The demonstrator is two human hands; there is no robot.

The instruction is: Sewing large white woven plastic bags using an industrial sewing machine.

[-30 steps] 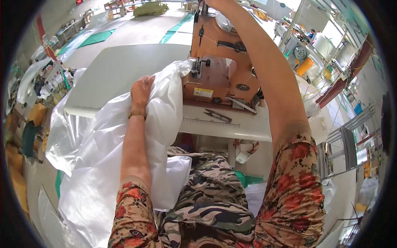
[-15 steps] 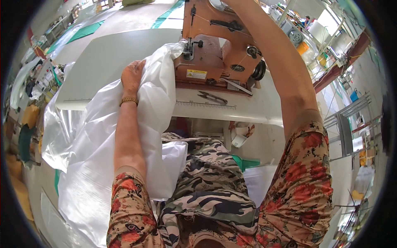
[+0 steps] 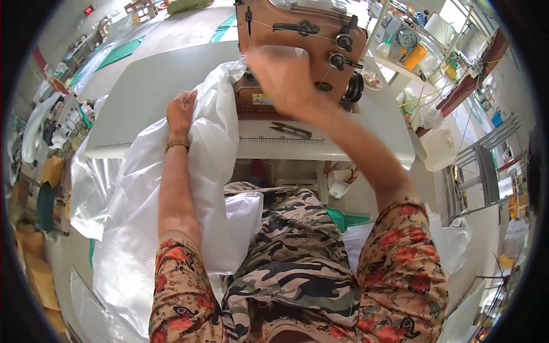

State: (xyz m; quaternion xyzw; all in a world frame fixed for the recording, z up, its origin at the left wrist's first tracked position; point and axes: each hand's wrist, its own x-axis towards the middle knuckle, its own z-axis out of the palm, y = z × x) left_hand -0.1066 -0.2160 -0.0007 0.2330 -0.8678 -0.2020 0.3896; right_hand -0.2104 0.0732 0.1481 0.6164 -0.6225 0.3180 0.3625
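Observation:
A bunched white sheet (image 3: 214,123), shiny like plastic or coated fabric, runs from the sewing machine's needle area down over the table edge to my lap. My left hand (image 3: 182,111) grips its left side, fingers curled into the folds. Across the front of the brown sewing machine (image 3: 303,37) reaches my right hand (image 3: 283,77), blurred by motion, close to the sheet's far end. Its fingers are smeared, so what they hold cannot be made out. Hand and forearm hide the needle and part of the machine bed. Thread snips (image 3: 290,130) lie on the table in front of the machine.
The pale sewing table (image 3: 154,74) has a ruler scale (image 3: 280,141) along its front edge. Camouflage cloth (image 3: 291,251) covers my lap. A translucent jug (image 3: 439,150) and a metal rack (image 3: 480,166) stand to the right. An orange container (image 3: 416,57) sits at the far right.
My right hand has come down from the top of the machine to the needle area. More of the machine's upper front shows. My left hand keeps its place on the sheet.

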